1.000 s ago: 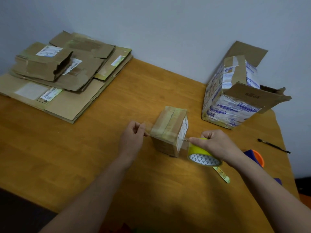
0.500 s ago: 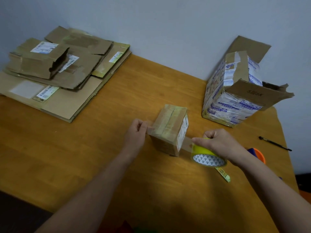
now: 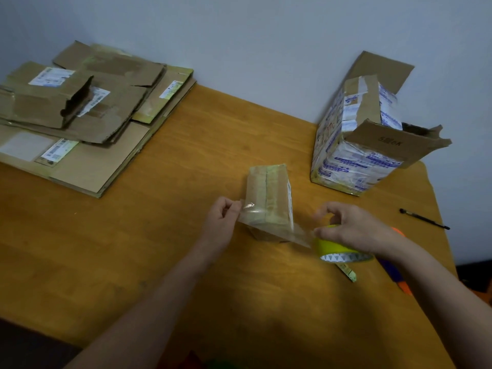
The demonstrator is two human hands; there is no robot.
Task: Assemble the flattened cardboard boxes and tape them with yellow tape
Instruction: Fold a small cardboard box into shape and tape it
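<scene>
Fingers [image 3: 234,208] of the left hand [image 3: 221,222] pinch the free end of a translucent tape strip [image 3: 250,208] just left of the small brown cardboard box [image 3: 269,198] on my wooden table [image 3: 159,249]. Right of that box I see the right hand [image 3: 351,230] curled around the yellow tape roll [image 3: 336,249]. Flattened cardboard boxes [image 3: 87,166] lie far left of it.

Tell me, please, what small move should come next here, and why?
Probably press the strip down onto the small box. The left hand pinches the tape's free end beside the box, the right hand holds the yellow tape roll on the other side, and the strip spans the box.
</scene>
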